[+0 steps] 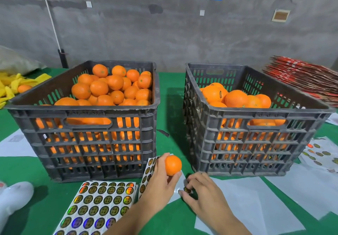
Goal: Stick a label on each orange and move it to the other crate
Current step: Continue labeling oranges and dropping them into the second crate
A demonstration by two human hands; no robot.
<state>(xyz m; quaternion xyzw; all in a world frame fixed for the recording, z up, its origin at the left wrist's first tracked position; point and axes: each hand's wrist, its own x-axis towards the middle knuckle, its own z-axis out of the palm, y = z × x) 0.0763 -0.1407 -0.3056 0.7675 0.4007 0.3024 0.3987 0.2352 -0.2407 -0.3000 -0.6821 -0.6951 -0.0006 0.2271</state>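
Left hand point(161, 178) gripping orange point(173, 165) – fingers curled round it, raised above desk point(170, 106), between both crates. Right hand point(199, 191) just beside, pinching label point(187, 190) at fingertips – over backing sheet point(237, 194).

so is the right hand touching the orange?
Apart. The head view shows green tabletop between the right hand, which pinches a label, and the orange, which only the left hand holds.
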